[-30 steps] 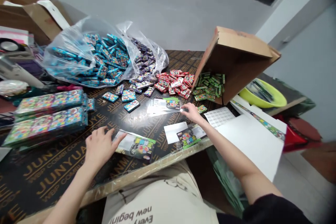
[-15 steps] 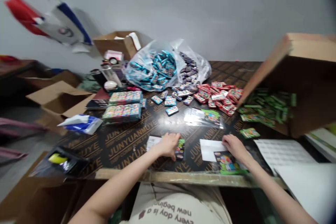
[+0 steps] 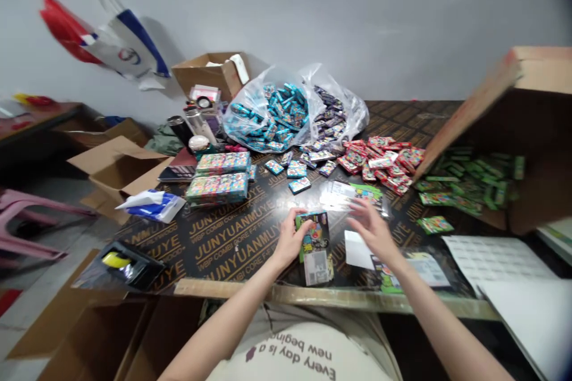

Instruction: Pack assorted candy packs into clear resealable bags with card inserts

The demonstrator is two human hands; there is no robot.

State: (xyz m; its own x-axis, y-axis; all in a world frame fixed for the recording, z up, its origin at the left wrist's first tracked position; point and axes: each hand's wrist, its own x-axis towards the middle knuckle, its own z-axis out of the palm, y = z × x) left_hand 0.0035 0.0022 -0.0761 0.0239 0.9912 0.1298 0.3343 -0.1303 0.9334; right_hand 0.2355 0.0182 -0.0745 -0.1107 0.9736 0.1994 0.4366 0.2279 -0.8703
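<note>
My left hand (image 3: 290,239) is closed on the left edge of a dark, colourfully printed flat packet (image 3: 316,241), which has a pale panel at its lower end and stands tilted over the table. To its right, my right hand (image 3: 374,231) is open, fingers apart and holding nothing. Just beyond those fingers lies a clear plastic sleeve (image 3: 337,197) with a green printed card (image 3: 369,192). A white paper slip (image 3: 357,250) lies beneath my right hand. Partly hidden by my right wrist is another green printed packet (image 3: 388,281).
Behind, plastic bags hold blue small packs (image 3: 286,113) and purple ones (image 3: 328,110). Red packs (image 3: 379,161) are heaped beside them. Green packs (image 3: 473,184) spill from a tipped cardboard box (image 3: 536,77). Stacked wrapped packs (image 3: 218,186) stand left; white label sheets (image 3: 496,255) lie right.
My left hand has lifted the printed packet off the table and turned it upright. My right hand has moved left and away from me, leaving the white slip. The view has shifted slightly.
</note>
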